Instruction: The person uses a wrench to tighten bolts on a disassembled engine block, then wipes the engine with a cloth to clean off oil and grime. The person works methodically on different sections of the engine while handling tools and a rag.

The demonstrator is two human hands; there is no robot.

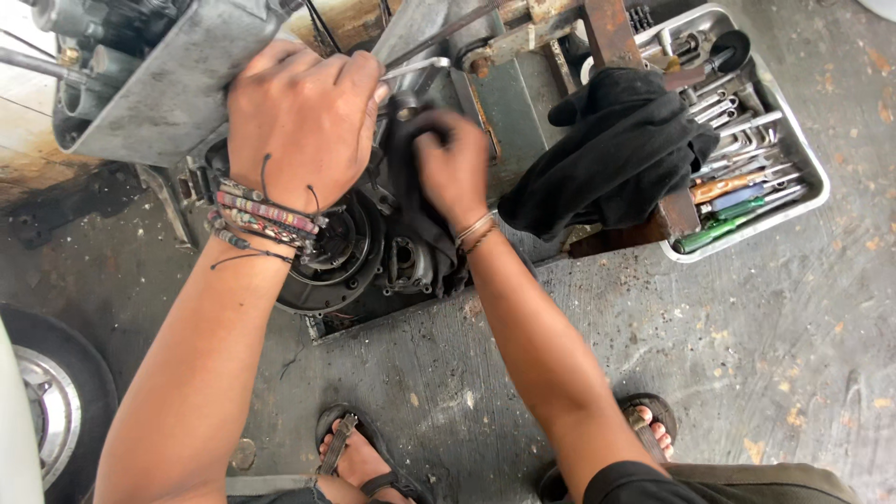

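2 hands at work over an opened engine casing (373,252) on the concrete floor (709,336). Left hand (303,117), wrist banded with woven bracelets, is clenched around a slim metal wrench (417,65) above the casing's upper edge. Right hand (455,166) grasps a dark rag (415,201), pressed onto the casing just right of its round flywheel housing (341,257). Right of the casing: a black cloth (616,154) draped over a rusty frame (611,37); beyond it, a metal tray (810,182) of wrenches and screwdrivers. Left of the casing, low: a tyre (56,392). Below the casing: 2 sandalled feet.
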